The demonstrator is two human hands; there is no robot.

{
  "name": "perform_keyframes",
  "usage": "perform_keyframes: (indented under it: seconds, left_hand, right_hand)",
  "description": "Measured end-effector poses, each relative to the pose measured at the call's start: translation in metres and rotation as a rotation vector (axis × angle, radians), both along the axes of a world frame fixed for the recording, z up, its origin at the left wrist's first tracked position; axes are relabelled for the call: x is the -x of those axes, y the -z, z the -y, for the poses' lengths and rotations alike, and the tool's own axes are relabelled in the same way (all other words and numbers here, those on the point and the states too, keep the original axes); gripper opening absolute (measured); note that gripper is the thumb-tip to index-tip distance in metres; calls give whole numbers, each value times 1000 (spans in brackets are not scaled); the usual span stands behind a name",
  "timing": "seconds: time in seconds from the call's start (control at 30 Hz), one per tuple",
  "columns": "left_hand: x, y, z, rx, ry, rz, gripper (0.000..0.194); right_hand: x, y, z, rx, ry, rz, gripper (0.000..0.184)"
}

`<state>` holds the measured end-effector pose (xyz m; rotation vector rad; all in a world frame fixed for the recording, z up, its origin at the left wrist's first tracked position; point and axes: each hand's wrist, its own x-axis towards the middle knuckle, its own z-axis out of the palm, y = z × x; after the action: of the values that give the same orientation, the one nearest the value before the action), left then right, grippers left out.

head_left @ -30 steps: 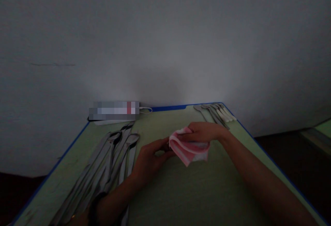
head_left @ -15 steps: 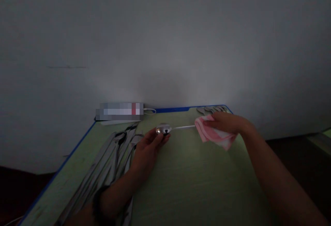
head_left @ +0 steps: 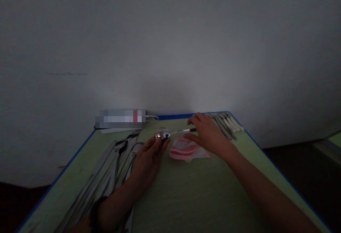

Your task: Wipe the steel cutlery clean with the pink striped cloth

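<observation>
Pinched by its bowl, a shiny metal spoon (head_left: 163, 133) is in my left hand (head_left: 149, 155), held level above the table. The spoon's thin handle points right, and its dark end reaches my right hand (head_left: 207, 131). That hand is open, thumb and fingers apart around the handle end; whether it touches the handle I cannot tell. Just under it is a folded pink-and-white cloth (head_left: 188, 150), out of its grasp. Beside my left arm lies a spread of metal cutlery (head_left: 106, 169), spoons among it, partly hidden by the arm.
A row of cutlery (head_left: 225, 123), some with pale handles, lies at the table's back right corner. A box with a blurred front (head_left: 121, 118) and a white cable (head_left: 152, 118) stand at the back left. The green table (head_left: 186, 197) has a blue edge and meets a grey wall (head_left: 170, 48).
My right hand has let go of the cloth and moved left to the spoon's handle end. The cloth is now lower and further left. My left hand still holds the spoon.
</observation>
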<state>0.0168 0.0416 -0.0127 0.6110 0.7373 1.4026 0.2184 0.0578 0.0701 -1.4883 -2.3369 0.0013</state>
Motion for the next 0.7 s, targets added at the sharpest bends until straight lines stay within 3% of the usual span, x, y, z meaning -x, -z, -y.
perform_keyframes:
  seconds: [0.07, 0.17, 0.3, 0.4, 0.5, 0.7]
  left_hand:
    - [0, 0, 1, -12, 35, -54, 14]
    - [1, -4, 5, -75, 95, -295, 20]
    - [0, -4, 11, -411, 118, -942, 26]
    - [-1, 1, 13, -648, 176, -1235, 30]
    - [-2, 5, 15, -706, 213, -1405, 31]
    - [-2, 5, 16, -729, 218, -1474, 28]
  right_hand:
    - [8, 5, 0, 124, -176, -10, 26]
    - [5, 6, -5, 281, -251, -51, 25]
    - [-34, -2, -22, 174, -37, -66, 31]
    - [-72, -4, -36, 132, 252, 74, 32]
    - [-95, 4, -46, 120, 485, 187, 34]
    - [-88, 38, -59, 170, 505, 239, 31]
